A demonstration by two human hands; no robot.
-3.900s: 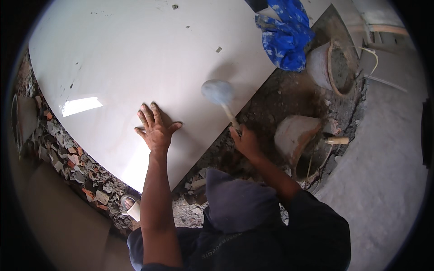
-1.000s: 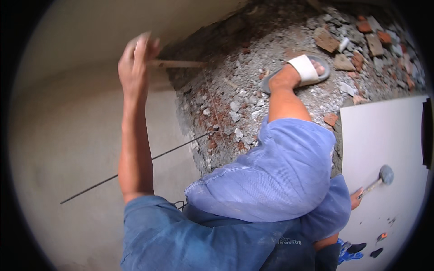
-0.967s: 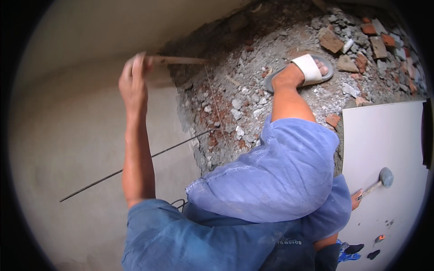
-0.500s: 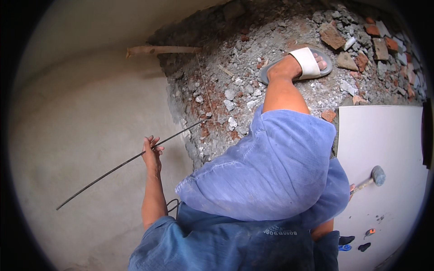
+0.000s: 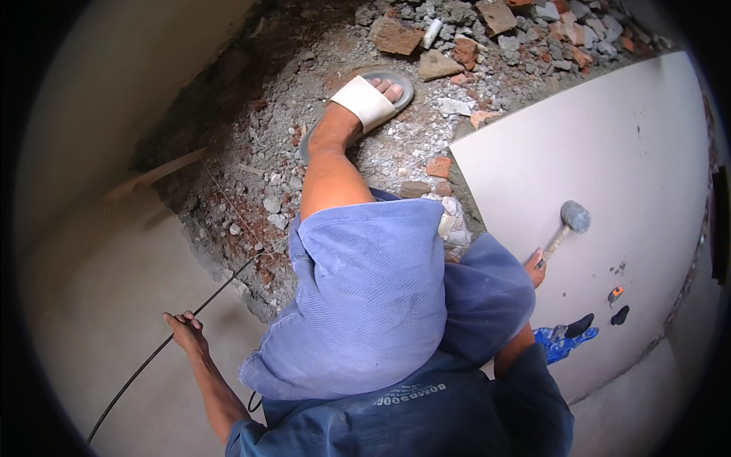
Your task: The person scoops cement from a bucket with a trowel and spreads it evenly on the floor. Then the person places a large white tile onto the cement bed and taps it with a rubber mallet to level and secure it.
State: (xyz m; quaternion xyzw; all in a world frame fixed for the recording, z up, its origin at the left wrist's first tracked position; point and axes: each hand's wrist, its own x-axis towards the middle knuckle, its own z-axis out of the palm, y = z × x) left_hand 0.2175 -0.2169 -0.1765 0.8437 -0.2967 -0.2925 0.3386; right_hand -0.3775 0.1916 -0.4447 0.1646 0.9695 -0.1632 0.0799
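Observation:
My left hand point(image 5: 186, 331) is closed around a long thin dark metal rod point(image 5: 226, 286). The rod's far end reaches the rubble beside the broken edge of the plain surface, and its other end runs down toward the lower left. On the right, beyond my knee, my right hand point(image 5: 535, 269) grips a rubber mallet point(image 5: 576, 216) by its light handle. The mallet's grey head points up and away over a pale smooth panel. My bent leg in blue shorts point(image 5: 373, 297) lies between the two hands, and that foot, in a sandal point(image 5: 365, 103), rests on the rubble.
Broken bricks point(image 5: 396, 36) and rubble cover the far ground. A wooden strip point(image 5: 156, 177) and a thin string stand at the left. On the pale panel point(image 5: 609, 145) lie an orange-and-black tape measure point(image 5: 615, 294), dark small items and a crumpled blue plastic bag point(image 5: 554, 346).
My view has swung to the right, so the scene sits further left and tilted. More of the mallet, my right hand and the panel now shows. Both hands keep their hold.

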